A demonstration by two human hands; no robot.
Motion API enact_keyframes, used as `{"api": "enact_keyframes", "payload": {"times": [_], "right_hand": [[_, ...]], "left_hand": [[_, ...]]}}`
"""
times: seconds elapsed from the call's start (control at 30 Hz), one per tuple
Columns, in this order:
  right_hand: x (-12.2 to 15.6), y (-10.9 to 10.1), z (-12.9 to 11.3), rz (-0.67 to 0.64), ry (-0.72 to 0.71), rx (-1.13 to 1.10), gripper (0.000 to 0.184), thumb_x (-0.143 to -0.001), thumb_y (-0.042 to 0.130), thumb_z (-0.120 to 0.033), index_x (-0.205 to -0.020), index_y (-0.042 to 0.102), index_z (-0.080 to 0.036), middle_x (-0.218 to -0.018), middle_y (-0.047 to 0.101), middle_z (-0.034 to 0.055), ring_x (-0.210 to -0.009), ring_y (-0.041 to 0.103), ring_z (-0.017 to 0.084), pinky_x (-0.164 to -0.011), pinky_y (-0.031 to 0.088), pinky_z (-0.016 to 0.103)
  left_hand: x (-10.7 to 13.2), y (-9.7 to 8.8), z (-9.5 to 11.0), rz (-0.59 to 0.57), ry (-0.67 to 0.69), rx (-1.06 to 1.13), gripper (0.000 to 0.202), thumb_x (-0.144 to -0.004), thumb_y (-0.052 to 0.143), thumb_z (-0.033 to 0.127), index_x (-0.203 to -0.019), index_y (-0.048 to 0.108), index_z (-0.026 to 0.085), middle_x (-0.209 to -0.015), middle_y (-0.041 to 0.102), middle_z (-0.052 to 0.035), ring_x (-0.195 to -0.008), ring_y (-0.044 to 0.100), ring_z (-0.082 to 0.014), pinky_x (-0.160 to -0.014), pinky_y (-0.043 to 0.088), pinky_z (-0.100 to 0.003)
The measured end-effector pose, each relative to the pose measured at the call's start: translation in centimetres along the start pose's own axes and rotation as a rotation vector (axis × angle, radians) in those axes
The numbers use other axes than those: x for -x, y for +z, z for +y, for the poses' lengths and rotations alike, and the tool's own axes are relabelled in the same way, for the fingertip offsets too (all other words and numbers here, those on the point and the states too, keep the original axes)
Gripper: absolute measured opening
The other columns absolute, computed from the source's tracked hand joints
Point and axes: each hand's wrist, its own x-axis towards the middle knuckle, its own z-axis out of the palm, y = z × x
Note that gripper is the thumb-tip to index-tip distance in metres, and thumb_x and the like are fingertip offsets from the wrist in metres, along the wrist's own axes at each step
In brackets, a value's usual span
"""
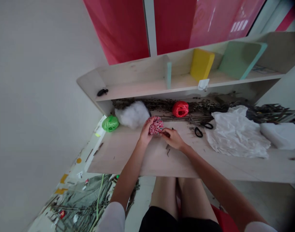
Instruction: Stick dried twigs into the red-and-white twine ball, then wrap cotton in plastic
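In the head view, my left hand [146, 132] is wrapped around the left side of a ball wound with red and white string [156, 125], held above the desk. My right hand [173, 138] is closed in a pinch at the ball's lower right edge; what lies between its fingertips is too small to make out. Small dark twig bits [168, 151] lie on the desk just under this hand. Beyond the ball sits a roll of red plastic twine [180, 109]. White fluffy stuffing [133, 115] and a roll of green plastic twine [110, 123] are to the left.
Black-handled scissors [199, 132] lie right of my hands, beside crumpled white paper [236, 133] and a white packet [282, 135]. Dry twigs [263, 112] line the desk's back under a shelf [135, 90] with yellow [202, 64] and green dividers. More twigs [82, 199] cover the floor at left.
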Motion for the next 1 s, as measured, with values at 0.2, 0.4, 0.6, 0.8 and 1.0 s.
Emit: {"api": "enact_keyframes", "payload": {"times": [0.2,0.4,0.6,0.8,1.0], "right_hand": [[-0.2,-0.1,0.3,-0.024,0.024,-0.122,0.019,-0.076,0.06,-0.037,-0.07,0.058,-0.019,-0.064,0.058,-0.001,-0.055,0.048,0.011,-0.054,0.037,0.023],[-0.5,-0.6,1.4,0.02,-0.009,0.206,0.009,-0.075,0.06,-0.025,-0.07,0.055,-0.02,-0.067,0.058,0.0004,-0.06,0.05,0.012,-0.061,0.038,0.025],[-0.7,-0.9,1.6,0.057,-0.053,0.282,0.019,-0.081,0.057,-0.03,-0.065,0.052,-0.02,-0.071,0.057,0.0037,-0.065,0.053,0.015,-0.066,0.04,0.028],[-0.5,-1.3,1.0,0.029,-0.011,0.214,0.027,-0.083,0.057,-0.039,-0.063,0.054,-0.021,-0.065,0.061,0.0029,-0.062,0.053,0.016,-0.064,0.04,0.028],[-0.4,-1.7,-0.1,-0.031,0.067,-0.121,0.036,-0.082,0.058,-0.052,-0.067,0.057,-0.02,-0.064,0.064,0.0026,-0.062,0.056,0.015,-0.067,0.043,0.029]], "left_hand": [[0.2,0.0,0.2,0.013,0.035,-0.042,0.034,-0.069,0.073,0.036,-0.098,0.067,0.019,-0.102,0.072,-0.0037,-0.095,0.067,-0.0189,-0.08,0.053,-0.029],[-0.6,-1.0,1.1,0.154,0.029,0.062,0.033,-0.078,0.063,0.036,-0.109,0.065,0.024,-0.112,0.07,-0.0019,-0.1,0.066,-0.017,-0.074,0.053,-0.025],[-1.0,-1.4,1.7,0.192,0.076,0.096,0.037,-0.079,0.061,0.039,-0.114,0.063,0.027,-0.114,0.068,-0.0003,-0.104,0.064,-0.0174,-0.078,0.054,-0.026],[-1.1,-2.0,2.4,0.204,0.148,0.082,0.042,-0.078,0.062,0.044,-0.117,0.062,0.028,-0.113,0.068,-0.0014,-0.106,0.063,-0.0188,-0.081,0.054,-0.028],[-1.2,-2.4,2.9,0.298,0.211,0.073,0.042,-0.075,0.066,0.047,-0.112,0.063,0.027,-0.119,0.066,-0.0022,-0.112,0.061,-0.0186,-0.082,0.053,-0.026]]}}
